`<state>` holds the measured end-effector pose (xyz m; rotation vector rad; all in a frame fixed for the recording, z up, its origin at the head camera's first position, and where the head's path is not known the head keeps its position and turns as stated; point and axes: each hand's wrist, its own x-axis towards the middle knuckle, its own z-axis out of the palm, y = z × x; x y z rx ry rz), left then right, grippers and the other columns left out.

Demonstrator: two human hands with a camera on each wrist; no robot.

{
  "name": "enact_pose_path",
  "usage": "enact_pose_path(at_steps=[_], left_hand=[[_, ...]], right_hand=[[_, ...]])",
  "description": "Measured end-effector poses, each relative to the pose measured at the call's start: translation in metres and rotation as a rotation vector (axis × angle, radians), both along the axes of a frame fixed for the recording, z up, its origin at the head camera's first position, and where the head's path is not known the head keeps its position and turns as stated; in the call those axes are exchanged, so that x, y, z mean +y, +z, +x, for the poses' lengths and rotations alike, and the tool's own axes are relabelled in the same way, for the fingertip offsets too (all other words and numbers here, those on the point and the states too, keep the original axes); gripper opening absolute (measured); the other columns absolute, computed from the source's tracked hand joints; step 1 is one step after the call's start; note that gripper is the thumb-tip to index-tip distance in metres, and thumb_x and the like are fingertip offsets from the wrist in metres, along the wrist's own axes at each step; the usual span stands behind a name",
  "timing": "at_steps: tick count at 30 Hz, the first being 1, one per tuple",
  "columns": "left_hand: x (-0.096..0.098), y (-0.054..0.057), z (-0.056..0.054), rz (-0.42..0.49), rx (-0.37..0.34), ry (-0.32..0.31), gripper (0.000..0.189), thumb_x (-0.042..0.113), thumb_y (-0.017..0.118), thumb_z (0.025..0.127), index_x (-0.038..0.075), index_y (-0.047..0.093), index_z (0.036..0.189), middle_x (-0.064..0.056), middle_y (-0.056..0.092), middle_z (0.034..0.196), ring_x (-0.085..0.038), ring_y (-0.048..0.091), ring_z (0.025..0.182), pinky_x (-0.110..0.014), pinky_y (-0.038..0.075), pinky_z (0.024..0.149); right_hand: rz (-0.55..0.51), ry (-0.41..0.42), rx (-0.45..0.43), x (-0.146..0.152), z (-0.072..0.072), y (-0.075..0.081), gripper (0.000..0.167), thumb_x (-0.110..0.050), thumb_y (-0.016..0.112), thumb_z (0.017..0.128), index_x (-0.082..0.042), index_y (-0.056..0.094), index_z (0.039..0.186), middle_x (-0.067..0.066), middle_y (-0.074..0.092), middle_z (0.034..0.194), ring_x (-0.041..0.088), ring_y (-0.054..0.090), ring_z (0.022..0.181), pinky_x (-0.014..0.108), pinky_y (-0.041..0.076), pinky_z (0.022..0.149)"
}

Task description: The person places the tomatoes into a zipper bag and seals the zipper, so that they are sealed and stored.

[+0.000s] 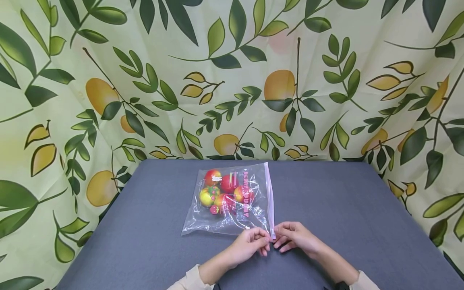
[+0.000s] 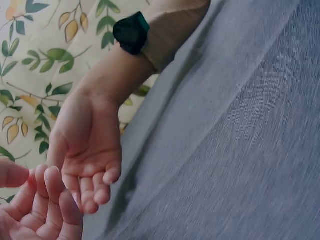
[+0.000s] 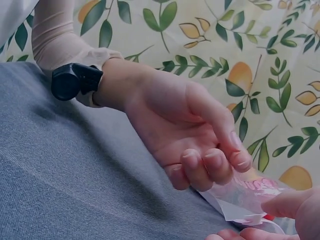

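A clear zip bag with pink print and a pale pink slider strip lies flat on the table. Inside it are several red and yellow apples. My left hand pinches the bag's near right corner between thumb and index finger, its other fingers curled loosely. At the strip's near end, my right hand pinches the small slider. The right wrist view shows the left hand beside the bag's corner. In the left wrist view, the left fingers partly cover the right hand.
A dark grey cloth covers the table. Behind and at both sides hangs a curtain printed with leaves and yellow fruit. Each wrist wears a black device below a beige sleeve.
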<state>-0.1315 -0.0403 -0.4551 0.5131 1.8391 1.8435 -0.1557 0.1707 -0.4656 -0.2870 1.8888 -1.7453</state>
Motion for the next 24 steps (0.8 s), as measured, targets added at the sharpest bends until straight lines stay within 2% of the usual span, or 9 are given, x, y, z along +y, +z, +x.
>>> enact_pose_path(at_steps=[3, 6, 10, 17, 24], left_hand=[[0.002, -0.003, 0.004, 0.015, -0.081, 0.007, 0.029, 0.008, 0.051, 0.095, -0.017, 0.054, 0.110, -0.022, 0.061, 0.081, 0.000, 0.058, 0.065, -0.013, 0.050, 0.065], [0.005, -0.007, 0.008, 0.032, -0.137, 0.008, 0.029, 0.008, 0.051, 0.095, -0.017, 0.053, 0.110, -0.004, 0.063, 0.082, -0.001, 0.060, 0.066, -0.015, 0.052, 0.067], [0.007, -0.012, 0.010, 0.058, -0.177, 0.010, 0.030, 0.009, 0.052, 0.094, -0.017, 0.053, 0.110, 0.000, 0.063, 0.080, -0.002, 0.061, 0.066, -0.015, 0.052, 0.068], [0.009, -0.016, 0.013, 0.087, -0.315, 0.010, 0.028, 0.012, 0.052, 0.094, -0.010, 0.058, 0.111, 0.006, 0.059, 0.076, -0.002, 0.060, 0.069, -0.016, 0.051, 0.069], [0.013, -0.019, 0.012, 0.109, -0.373, 0.047, 0.030, 0.010, 0.049, 0.094, -0.010, 0.058, 0.114, 0.006, 0.060, 0.078, -0.003, 0.060, 0.070, -0.017, 0.052, 0.070]], right_hand=[[-0.005, 0.002, 0.000, 0.000, 0.002, 0.000, 0.035, -0.021, 0.052, 0.097, 0.012, 0.057, 0.109, -0.003, 0.068, 0.084, 0.007, 0.068, 0.076, 0.022, 0.058, 0.066], [-0.010, 0.003, 0.003, 0.000, 0.003, -0.001, 0.028, -0.020, 0.052, 0.097, 0.006, 0.060, 0.103, -0.003, 0.067, 0.081, 0.007, 0.068, 0.076, 0.022, 0.058, 0.065], [-0.015, 0.004, 0.009, -0.001, 0.003, -0.003, 0.020, -0.019, 0.053, 0.096, 0.000, 0.060, 0.097, -0.005, 0.068, 0.079, 0.006, 0.067, 0.073, 0.021, 0.057, 0.064], [-0.006, -0.005, 0.021, -0.002, 0.003, -0.003, 0.017, -0.018, 0.055, 0.095, -0.001, 0.059, 0.096, -0.006, 0.066, 0.076, 0.004, 0.063, 0.068, 0.018, 0.055, 0.062], [0.000, -0.010, 0.036, -0.003, 0.001, -0.003, 0.017, -0.017, 0.055, 0.094, -0.001, 0.058, 0.096, -0.006, 0.064, 0.077, 0.002, 0.061, 0.067, 0.018, 0.053, 0.063]])
